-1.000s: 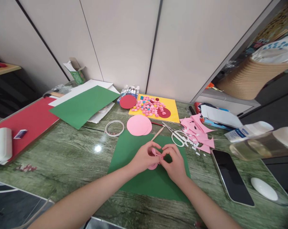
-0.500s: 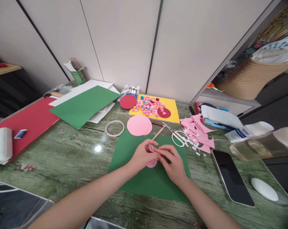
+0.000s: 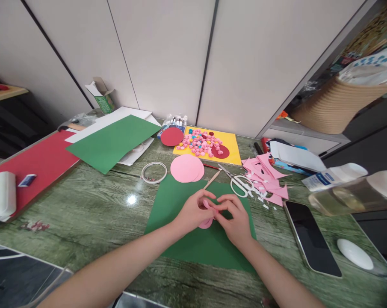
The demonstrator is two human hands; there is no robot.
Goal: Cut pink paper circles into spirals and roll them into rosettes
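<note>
Both my hands meet above a green paper sheet (image 3: 212, 248) on the table. My left hand (image 3: 196, 208) is closed on a curled pink paper strip (image 3: 206, 222), part of which hangs below the fingers. From the other side my right hand (image 3: 233, 218) pinches the same paper, thumb and fingertips pressed together. The fingers hide most of the curl. A pointed wooden stick (image 3: 211, 179) lies just beyond my left hand. Past it rest pink paper circles (image 3: 185, 168), and white-handled scissors (image 3: 241, 186) lie to the right.
Rolled paper buds (image 3: 201, 143) cover a yellow sheet (image 3: 233, 147) at the back. A tape roll (image 3: 154, 173) lies left of the circles. Pink offcuts (image 3: 267, 175), a phone (image 3: 311, 239), a white mouse (image 3: 355, 253) and a bottle (image 3: 347, 196) stand on the right.
My fingers have shifted slightly around the pink paper, and its hanging part sits a little lower and to the right. Everything else stays in place.
</note>
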